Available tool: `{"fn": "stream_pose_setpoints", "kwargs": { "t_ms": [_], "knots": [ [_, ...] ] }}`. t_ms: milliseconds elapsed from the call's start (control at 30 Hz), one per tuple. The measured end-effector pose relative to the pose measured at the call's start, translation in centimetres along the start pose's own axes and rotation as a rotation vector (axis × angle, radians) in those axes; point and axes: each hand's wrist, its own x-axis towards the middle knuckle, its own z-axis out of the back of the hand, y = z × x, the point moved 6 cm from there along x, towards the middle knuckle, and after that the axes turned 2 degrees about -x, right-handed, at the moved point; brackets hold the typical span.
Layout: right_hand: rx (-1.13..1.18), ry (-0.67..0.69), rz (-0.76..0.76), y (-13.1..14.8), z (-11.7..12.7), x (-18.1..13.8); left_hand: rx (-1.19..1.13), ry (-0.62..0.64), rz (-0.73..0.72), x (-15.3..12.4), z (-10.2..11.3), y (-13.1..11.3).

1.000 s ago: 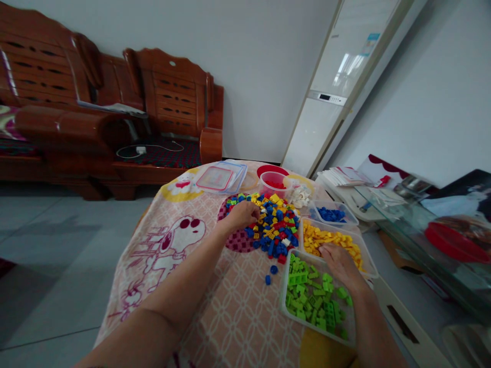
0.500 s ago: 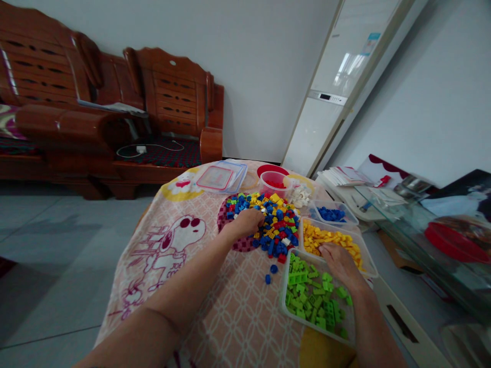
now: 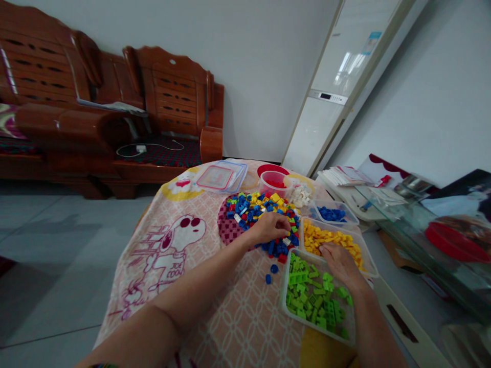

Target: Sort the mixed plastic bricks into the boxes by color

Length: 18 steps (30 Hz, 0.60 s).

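My left hand (image 3: 269, 227) is over the right side of a pile of mixed toy building bricks (image 3: 245, 207), fingers curled and pinched; what sits between the tips is too small to make out. The pile lies on a dark red checked patch of the tablecloth. My right hand (image 3: 339, 261) rests at the near edge of a clear box of yellow bricks (image 3: 337, 237). Its fingers are drawn together at the bricks, and whatever they hold is hidden. Below it, a clear box holds green bricks (image 3: 312, 296). Two loose blue bricks (image 3: 268, 279) lie left of that box.
Behind the yellow box stands a box of blue bricks (image 3: 332, 214). Farther back are white bricks (image 3: 301, 195), a round tub with red bricks (image 3: 275, 184) and stacked lids (image 3: 220, 177). A glass-topped table (image 3: 406, 230) borders the right side.
My left hand has moved right across the pile, uncovering bricks on its left part, including a white one. My right hand stays almost where it was.
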Motion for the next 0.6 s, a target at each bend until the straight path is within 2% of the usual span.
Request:
{"fn": "stream_pose_setpoints", "kwargs": {
  "t_ms": [133,267,367,600],
  "knots": [
    [0.017,0.007,-0.002,-0.1,-0.1,0.1,-0.149,-0.024,-0.025,0.7,-3.5,-0.9],
    [0.03,0.014,-0.019,0.1,0.1,0.0,-0.188,-0.009,-0.056,1.0,-5.3,-1.5],
    [0.021,0.011,-0.01,0.5,0.3,0.0,-0.168,0.014,-0.087,0.8,-5.5,-1.8],
    [0.023,0.001,0.004,0.5,0.3,0.0,-0.102,0.052,-0.091,0.5,-4.6,-1.9]
  ]
}}
